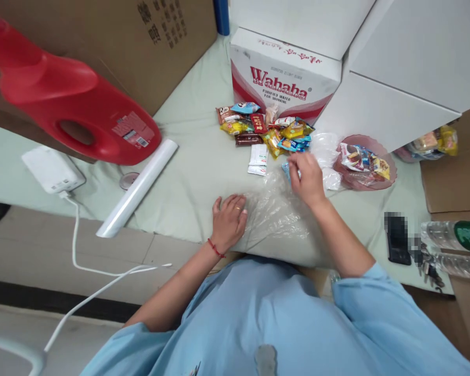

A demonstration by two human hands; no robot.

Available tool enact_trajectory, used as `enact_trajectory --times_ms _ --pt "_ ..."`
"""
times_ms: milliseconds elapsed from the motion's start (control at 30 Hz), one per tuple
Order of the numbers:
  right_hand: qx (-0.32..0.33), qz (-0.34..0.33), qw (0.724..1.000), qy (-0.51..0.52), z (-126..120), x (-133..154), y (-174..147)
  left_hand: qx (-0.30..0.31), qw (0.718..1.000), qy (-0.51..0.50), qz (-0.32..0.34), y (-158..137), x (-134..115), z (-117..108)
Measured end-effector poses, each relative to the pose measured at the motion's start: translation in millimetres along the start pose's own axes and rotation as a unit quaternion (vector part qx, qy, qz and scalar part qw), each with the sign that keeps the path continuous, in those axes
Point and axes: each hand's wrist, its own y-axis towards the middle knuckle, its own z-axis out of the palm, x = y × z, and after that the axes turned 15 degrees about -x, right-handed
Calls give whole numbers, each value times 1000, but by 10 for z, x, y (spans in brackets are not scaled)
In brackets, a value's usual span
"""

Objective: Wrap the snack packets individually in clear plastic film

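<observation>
A clear plastic bag [276, 214] lies crumpled on the cloth between my two hands. At its left edge rests my left hand [229, 222], fingers loosely bent and a little apart, with nothing seen in them. Over the bag's upper right side, my right hand [308, 180] has its fingers curled around a blue snack packet [285, 170], mostly hidden behind the hand. Just beyond lies a pile of small wrapped snacks [258, 124] in yellow, red, brown and blue. Nearer to me than the pile are white-and-green sachets [257, 160].
A pink bowl [391, 175] of packets stands right, beside white plastic bags [325, 149]. The Wahaha carton [285, 78] backs the pile. A red jug [82, 104], plastic roll [137, 190] and power bank [53, 169] are left; a phone [397, 240], keys [431, 269] and bottles [441, 233] right.
</observation>
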Motion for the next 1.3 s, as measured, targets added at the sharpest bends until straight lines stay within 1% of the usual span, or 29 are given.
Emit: enact_trajectory --times_ms 100,200,267,333,400,467,500,533,600,667,700,767,900,967,1067,1133,1233,1300 --pt "83 -28 996 34 -202 171 -612 -20 999 31 -7 46 -48 1" --pt "88 -2 995 42 -282 245 -1099 -27 997 66 6 127 -105 21" --pt "94 15 995 39 -289 255 -1294 -30 996 84 8 178 -140 47" --pt "111 30 993 34 -278 251 -1402 -41 994 103 12 209 -167 87" --pt "115 51 992 31 -260 242 -1457 -65 991 112 30 209 -183 143" --pt "112 68 991 33 -243 234 -1483 -88 988 100 73 183 -189 210" --pt "112 72 991 35 -237 231 -1489 -89 987 85 105 167 -190 243" --pt "112 74 990 37 -233 231 -1493 -81 985 66 140 155 -191 272" --pt "112 78 990 40 -235 235 -1494 -42 978 28 202 154 -196 311" --pt "117 84 989 44 -262 247 -1498 0 975 10 222 197 -197 321" --pt "120 87 988 46 -286 255 -1506 16 977 10 212 234 -191 316" --pt "124 97 986 47 -355 269 -1544 27 986 20 162 322 -156 292" --pt "125 124 983 44 -544 295 -1718 13 999 38 25 464 1 245" --pt "128 126 983 42 -646 311 -1828 10 999 33 -14 491 77 241" --pt "143 125 981 46 -813 348 -1932 -1 999 27 -24 486 123 260" --pt "144 125 980 49 -939 380 -1908 -11 999 26 -21 473 116 278" --pt "114 119 986 40 -1091 441 -1709 -19 999 21 -22 459 101 293" --pt "105 109 988 30 -1087 497 -1516 -22 999 15 -24 456 104 298"
